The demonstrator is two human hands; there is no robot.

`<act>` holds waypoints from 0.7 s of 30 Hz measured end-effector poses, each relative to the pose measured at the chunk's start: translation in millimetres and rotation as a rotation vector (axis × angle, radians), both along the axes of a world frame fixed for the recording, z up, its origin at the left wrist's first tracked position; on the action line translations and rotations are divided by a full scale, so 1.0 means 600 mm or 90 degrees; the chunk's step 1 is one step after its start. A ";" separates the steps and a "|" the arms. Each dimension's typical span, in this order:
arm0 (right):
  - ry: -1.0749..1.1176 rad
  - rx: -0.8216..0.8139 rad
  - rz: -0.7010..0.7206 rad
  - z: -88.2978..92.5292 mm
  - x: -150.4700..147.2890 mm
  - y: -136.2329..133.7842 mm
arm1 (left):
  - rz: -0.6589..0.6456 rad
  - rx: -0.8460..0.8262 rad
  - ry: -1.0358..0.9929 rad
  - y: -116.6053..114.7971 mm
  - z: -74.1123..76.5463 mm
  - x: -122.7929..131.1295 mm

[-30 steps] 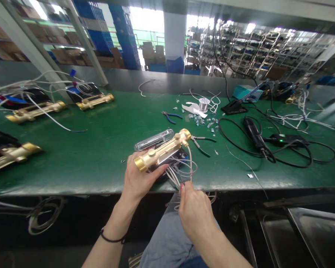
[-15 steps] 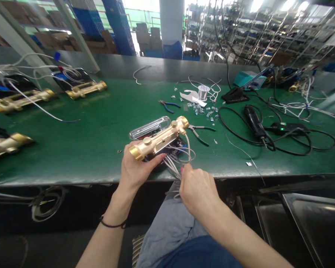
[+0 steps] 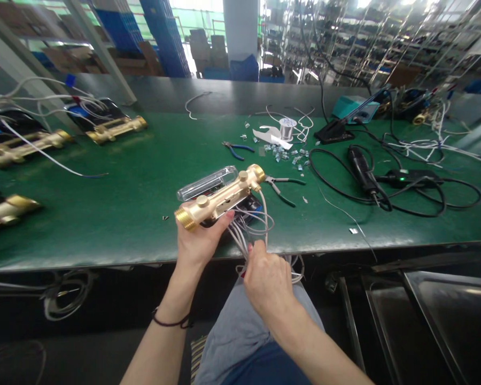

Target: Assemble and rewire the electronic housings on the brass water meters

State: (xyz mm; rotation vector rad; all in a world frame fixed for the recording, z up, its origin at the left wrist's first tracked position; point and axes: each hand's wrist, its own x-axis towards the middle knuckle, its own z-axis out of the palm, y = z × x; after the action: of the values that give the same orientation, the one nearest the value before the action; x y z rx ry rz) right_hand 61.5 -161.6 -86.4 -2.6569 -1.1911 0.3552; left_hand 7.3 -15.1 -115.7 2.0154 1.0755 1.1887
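Green bench (image 3: 104, 214) in a factory, brass pipe (image 3: 216, 202) held over its front edge, left hand (image 3: 198, 240) clenched around it, right hand (image 3: 266, 283) gripping pale wires (image 3: 240, 235), pliers (image 3: 284, 188) lying on the bench just beyond.

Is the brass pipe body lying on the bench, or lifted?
Lifted: the left hand holds the brass pipe body above the green bench.
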 end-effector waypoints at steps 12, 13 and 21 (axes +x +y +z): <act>-0.153 0.034 -0.077 0.026 0.145 -0.121 | 0.038 0.016 0.034 0.007 -0.011 -0.005; -0.175 -0.053 -0.120 0.025 0.172 -0.115 | 0.043 0.012 0.029 0.009 -0.015 -0.006; -0.270 -0.146 -0.195 0.016 0.324 -0.077 | 0.016 0.035 -0.008 0.021 -0.040 -0.007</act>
State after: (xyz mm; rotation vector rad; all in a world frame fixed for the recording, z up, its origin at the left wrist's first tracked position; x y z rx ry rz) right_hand 255.9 -207.5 -76.9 -3.1633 -0.8535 -0.1417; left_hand 3.1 -2.3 -139.6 2.0390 1.0756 1.2544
